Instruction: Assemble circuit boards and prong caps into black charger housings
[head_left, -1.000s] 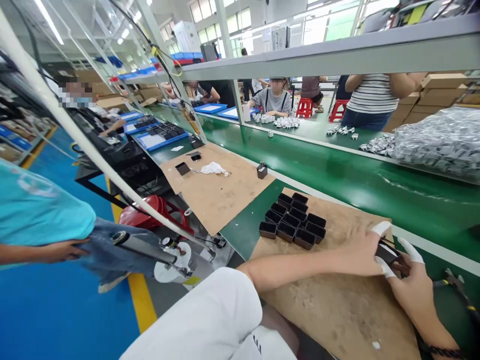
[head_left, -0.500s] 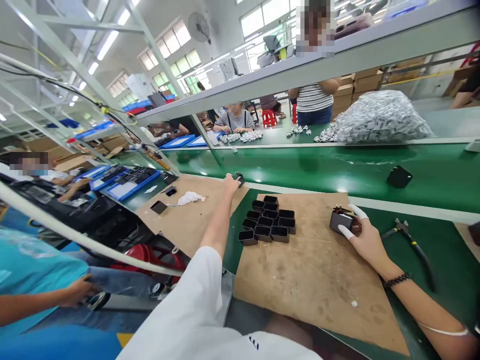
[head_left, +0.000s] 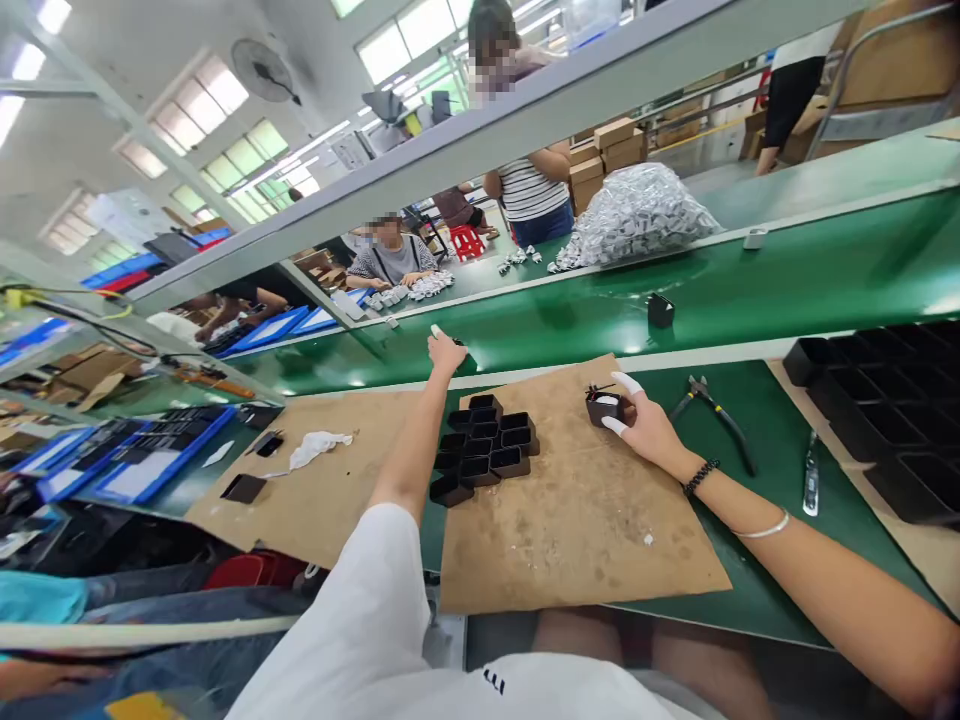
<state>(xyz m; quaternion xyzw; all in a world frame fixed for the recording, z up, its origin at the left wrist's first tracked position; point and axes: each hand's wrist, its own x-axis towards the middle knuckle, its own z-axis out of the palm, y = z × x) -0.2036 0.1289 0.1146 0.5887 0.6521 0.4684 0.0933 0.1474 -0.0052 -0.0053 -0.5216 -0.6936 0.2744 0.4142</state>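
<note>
My left hand [head_left: 445, 352] is stretched far forward to the near edge of the green conveyor belt [head_left: 750, 290], its fingers closed on a small black part [head_left: 459, 346]. My right hand [head_left: 643, 425], with white finger cots, rests on the brown board [head_left: 585, 520] and pinches a small black box [head_left: 604, 406] with wires sticking out of it. Between my arms sits a cluster of several empty black cases [head_left: 486, 447] on the board's far left part.
Another black part [head_left: 660, 310] lies on the belt. Pliers [head_left: 712, 410] and a small tool [head_left: 810, 475] lie on the green mat at right, next to black trays [head_left: 885, 400]. A second board [head_left: 315, 480] with a white rag [head_left: 319, 447] lies left. People work across the belt.
My left hand let go of the box, reached forward to the belt's edge and closed on a black part. My right hand stayed on the box. The view swung right and up.
</note>
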